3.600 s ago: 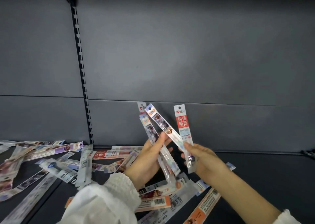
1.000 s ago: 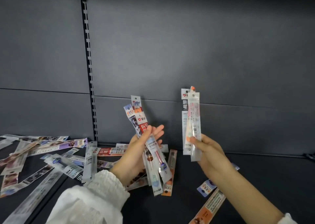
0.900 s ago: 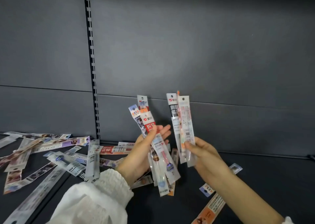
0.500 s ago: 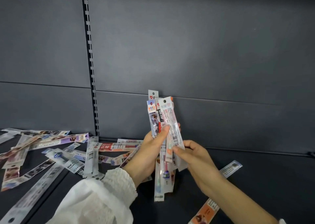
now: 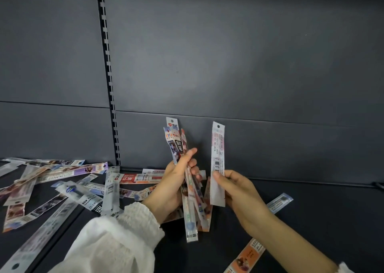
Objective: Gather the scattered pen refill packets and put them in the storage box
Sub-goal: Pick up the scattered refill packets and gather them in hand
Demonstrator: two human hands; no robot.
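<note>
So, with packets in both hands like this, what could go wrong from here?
1. The bundle in the left hand is splayed, with uneven lower ends; one packet could slide out as another is added.
2. The right hand pinches the single packet near its middle, so it might flop or drop during handover.
3. The orange packet lies apart, near the picture's lower edge, and could be overlooked.
</note>
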